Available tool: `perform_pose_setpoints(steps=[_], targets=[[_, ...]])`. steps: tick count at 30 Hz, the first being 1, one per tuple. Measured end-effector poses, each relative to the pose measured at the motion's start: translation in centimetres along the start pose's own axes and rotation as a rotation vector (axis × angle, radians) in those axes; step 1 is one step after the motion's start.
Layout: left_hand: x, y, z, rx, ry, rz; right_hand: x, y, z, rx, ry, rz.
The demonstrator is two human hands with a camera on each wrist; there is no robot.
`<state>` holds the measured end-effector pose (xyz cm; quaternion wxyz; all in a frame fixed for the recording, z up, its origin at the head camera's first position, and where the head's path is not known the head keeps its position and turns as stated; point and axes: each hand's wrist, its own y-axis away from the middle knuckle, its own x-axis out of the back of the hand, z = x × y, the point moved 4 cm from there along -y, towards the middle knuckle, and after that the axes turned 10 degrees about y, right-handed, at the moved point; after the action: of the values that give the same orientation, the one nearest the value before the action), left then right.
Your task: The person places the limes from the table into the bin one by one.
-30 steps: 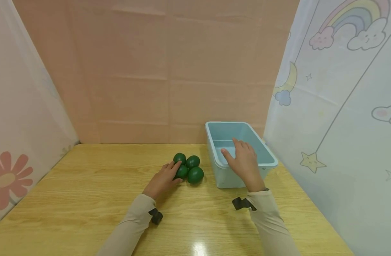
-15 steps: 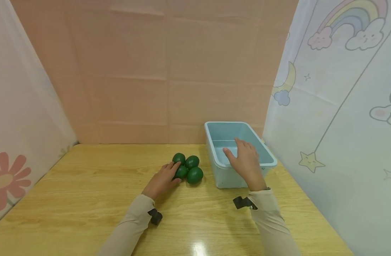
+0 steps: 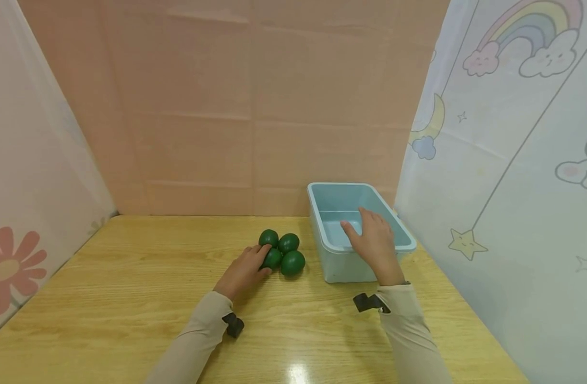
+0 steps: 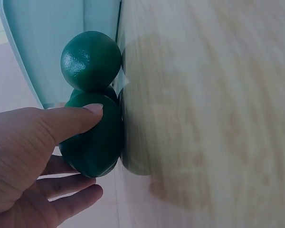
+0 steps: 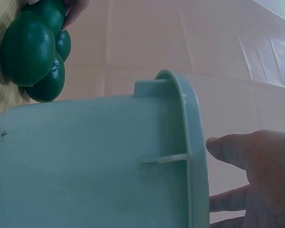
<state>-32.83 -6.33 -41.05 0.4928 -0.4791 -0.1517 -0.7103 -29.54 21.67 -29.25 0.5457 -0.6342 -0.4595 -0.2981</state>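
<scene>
Four glossy dark green balls point(image 3: 281, 251) sit bunched together, touching one another, just left of the light blue plastic bin point(image 3: 339, 266). The nearest-left ball point(image 3: 272, 258) is gripped by fingers. The bin stands upright, open-topped, rectangular, with a rolled rim.

Your wooden desk point(image 3: 130, 298) carries a cluster of four green balls point(image 3: 281, 252) near its middle (touching one another) and a light blue bin point(image 3: 341, 266) toward its far right corner.
</scene>
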Motion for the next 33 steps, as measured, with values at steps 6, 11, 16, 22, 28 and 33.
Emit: perform_pose_setpoints(steps=[6, 11, 16, 22, 28, 33], targets=[[0.1, 0.0, 0.2, -0.014, 0.005, 0.008, 0.2, 0.0, 0.2, -0.002, -0.007, 0.004], [0.2, -0.1, 0.3, -0.025, -0.001, 0.003, 0.1, 0.1, 0.4, -0.008, -0.009, -0.008], [0.1, 0.0, 0.3, -0.026, 0.005, -0.001, -0.1, 0.1, 0.7, -0.017, -0.001, -0.013], [0.0, 0.1, 0.3, -0.018, 0.007, 0.000, 0.0, 0.2, 0.8, -0.020, 0.007, -0.012], [0.0, 0.1, 0.3, -0.024, 0.015, 0.000, -0.3, 0.2, 1.2, -0.025, 0.003, -0.009], [0.1, -0.1, 0.4, -0.025, 0.020, 0.015, -0.3, 0.3, 1.2, -0.033, 0.001, -0.015]])
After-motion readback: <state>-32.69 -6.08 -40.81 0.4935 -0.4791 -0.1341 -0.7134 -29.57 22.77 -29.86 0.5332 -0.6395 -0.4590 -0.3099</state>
